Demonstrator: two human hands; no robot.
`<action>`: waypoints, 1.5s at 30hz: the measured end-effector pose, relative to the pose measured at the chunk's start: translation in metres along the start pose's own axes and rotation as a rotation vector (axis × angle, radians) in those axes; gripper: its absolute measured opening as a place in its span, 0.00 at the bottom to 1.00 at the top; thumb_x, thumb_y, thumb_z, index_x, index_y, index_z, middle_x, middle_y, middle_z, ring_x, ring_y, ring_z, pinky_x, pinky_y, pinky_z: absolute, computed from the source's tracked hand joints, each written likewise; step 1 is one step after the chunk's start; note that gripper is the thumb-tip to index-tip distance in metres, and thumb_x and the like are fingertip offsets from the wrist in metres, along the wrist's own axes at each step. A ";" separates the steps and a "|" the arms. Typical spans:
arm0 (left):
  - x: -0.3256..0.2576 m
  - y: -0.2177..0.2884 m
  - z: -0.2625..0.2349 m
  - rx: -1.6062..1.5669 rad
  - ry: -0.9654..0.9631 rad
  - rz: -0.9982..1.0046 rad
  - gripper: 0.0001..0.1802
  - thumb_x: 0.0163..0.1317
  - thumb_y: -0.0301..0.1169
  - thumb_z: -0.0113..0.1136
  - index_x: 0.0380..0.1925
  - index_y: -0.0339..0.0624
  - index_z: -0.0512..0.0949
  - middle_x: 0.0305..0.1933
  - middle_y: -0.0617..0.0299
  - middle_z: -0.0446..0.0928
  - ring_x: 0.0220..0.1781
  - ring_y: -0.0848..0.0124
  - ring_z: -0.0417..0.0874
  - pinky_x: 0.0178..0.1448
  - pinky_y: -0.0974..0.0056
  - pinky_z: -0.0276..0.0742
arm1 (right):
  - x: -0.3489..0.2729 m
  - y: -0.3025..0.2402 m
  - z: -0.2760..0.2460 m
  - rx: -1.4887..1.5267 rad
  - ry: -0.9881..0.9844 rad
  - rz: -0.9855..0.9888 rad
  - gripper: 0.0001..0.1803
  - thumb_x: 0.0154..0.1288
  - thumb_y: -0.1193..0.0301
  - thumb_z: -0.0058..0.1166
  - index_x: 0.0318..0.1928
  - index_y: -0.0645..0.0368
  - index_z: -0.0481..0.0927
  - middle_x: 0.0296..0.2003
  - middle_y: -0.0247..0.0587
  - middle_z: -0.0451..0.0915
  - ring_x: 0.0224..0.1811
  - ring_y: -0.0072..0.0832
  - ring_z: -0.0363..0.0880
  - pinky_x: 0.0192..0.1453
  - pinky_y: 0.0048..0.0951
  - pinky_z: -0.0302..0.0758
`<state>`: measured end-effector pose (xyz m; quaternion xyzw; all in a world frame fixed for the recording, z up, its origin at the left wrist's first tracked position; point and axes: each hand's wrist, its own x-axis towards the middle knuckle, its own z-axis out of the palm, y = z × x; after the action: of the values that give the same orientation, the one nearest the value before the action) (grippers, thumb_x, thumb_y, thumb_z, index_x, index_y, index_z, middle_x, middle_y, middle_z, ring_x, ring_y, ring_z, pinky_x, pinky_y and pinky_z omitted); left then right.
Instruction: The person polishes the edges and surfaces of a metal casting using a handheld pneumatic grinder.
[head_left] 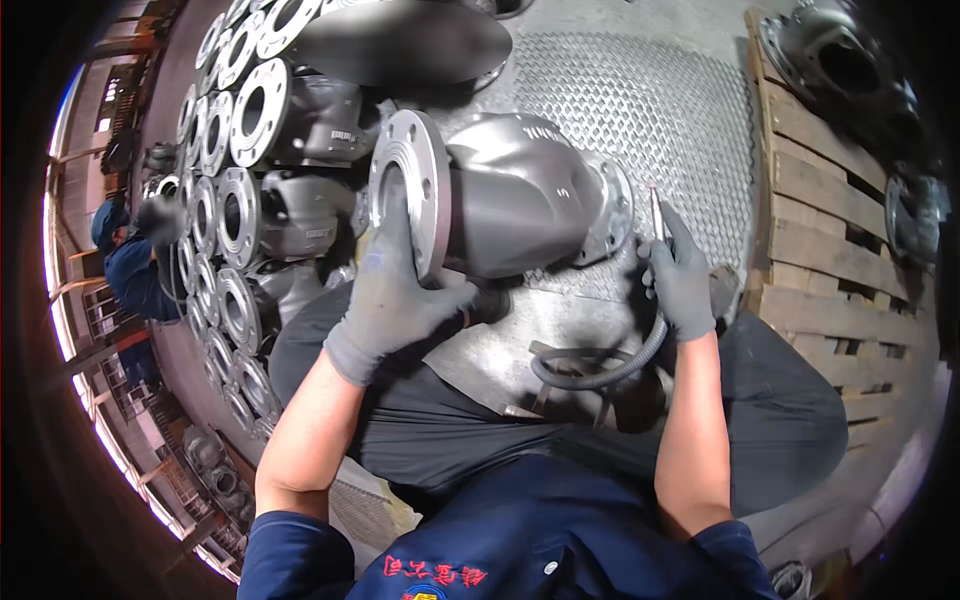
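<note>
A grey cast-metal valve body (525,200) with a round bolt-hole flange at each end lies on its side in front of me. My left hand (390,295), in a grey glove, grips its near-left flange (433,190): the fingers reach into the bore and the thumb is on the outer side. At the right, apart from the casting's smaller flange (612,210), my gloved right hand (682,280) is closed round a slim pen-shaped air grinder (657,215), its tip upward. A dark ribbed hose (605,378) curves below that hand.
Several similar castings (240,215) stand stacked in rows at the left. Patterned metal plate (640,110) covers the floor ahead. A wooden pallet (825,200) at the right carries more castings (850,70). Another person (135,260) in dark blue is at the far left.
</note>
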<state>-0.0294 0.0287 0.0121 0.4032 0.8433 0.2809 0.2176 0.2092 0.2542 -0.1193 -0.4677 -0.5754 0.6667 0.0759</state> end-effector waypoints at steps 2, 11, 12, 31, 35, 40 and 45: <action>-0.003 -0.021 0.002 0.170 0.020 0.031 0.65 0.44 0.26 0.79 0.80 0.21 0.50 0.62 0.26 0.78 0.58 0.33 0.85 0.62 0.44 0.82 | 0.000 -0.001 -0.002 -0.033 0.023 -0.018 0.33 0.76 0.75 0.47 0.80 0.58 0.68 0.32 0.37 0.84 0.23 0.19 0.77 0.27 0.26 0.76; 0.009 -0.021 0.006 0.144 0.080 -0.088 0.44 0.44 0.23 0.71 0.65 0.27 0.66 0.48 0.38 0.85 0.51 0.42 0.89 0.57 0.50 0.84 | -0.010 0.013 -0.013 -0.159 -0.001 -0.011 0.35 0.73 0.71 0.50 0.80 0.53 0.69 0.39 0.47 0.87 0.33 0.28 0.86 0.43 0.32 0.85; 0.011 -0.017 0.003 -0.008 0.084 -0.191 0.39 0.45 0.23 0.69 0.60 0.26 0.69 0.45 0.41 0.85 0.47 0.50 0.89 0.54 0.53 0.85 | -0.010 0.014 -0.014 -0.184 -0.011 -0.001 0.34 0.73 0.71 0.51 0.80 0.52 0.70 0.41 0.49 0.88 0.35 0.29 0.87 0.45 0.33 0.85; 0.002 -0.016 -0.006 -0.526 0.200 -0.593 0.21 0.54 0.17 0.61 0.51 0.28 0.74 0.40 0.56 0.85 0.36 0.73 0.86 0.41 0.68 0.83 | 0.029 0.046 0.026 -0.419 -0.117 -0.295 0.32 0.75 0.74 0.50 0.78 0.58 0.72 0.40 0.42 0.88 0.29 0.22 0.84 0.38 0.27 0.82; 0.008 -0.027 -0.011 -0.528 0.241 -0.605 0.20 0.55 0.18 0.60 0.50 0.27 0.76 0.39 0.56 0.85 0.34 0.74 0.85 0.39 0.68 0.82 | 0.025 0.032 0.028 -0.252 -0.165 -0.075 0.32 0.75 0.74 0.50 0.78 0.57 0.72 0.42 0.43 0.89 0.30 0.21 0.83 0.39 0.26 0.82; 0.054 -0.026 -0.026 -0.644 0.187 -0.683 0.18 0.65 0.28 0.67 0.50 0.26 0.83 0.42 0.50 0.88 0.40 0.64 0.91 0.42 0.63 0.87 | 0.020 0.015 0.023 -0.108 -0.172 0.020 0.33 0.75 0.75 0.48 0.80 0.55 0.70 0.39 0.39 0.88 0.27 0.18 0.79 0.36 0.23 0.79; 0.081 -0.008 -0.033 -0.828 0.136 -0.568 0.27 0.66 0.32 0.75 0.60 0.25 0.80 0.55 0.51 0.86 0.53 0.67 0.88 0.62 0.62 0.84 | 0.017 0.029 0.017 -0.115 -0.130 0.003 0.32 0.76 0.74 0.47 0.80 0.54 0.71 0.36 0.37 0.88 0.27 0.17 0.79 0.36 0.23 0.79</action>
<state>-0.1002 0.0793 0.0198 0.0187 0.7498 0.5471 0.3717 0.2009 0.2438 -0.1546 -0.4277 -0.6157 0.6618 0.0105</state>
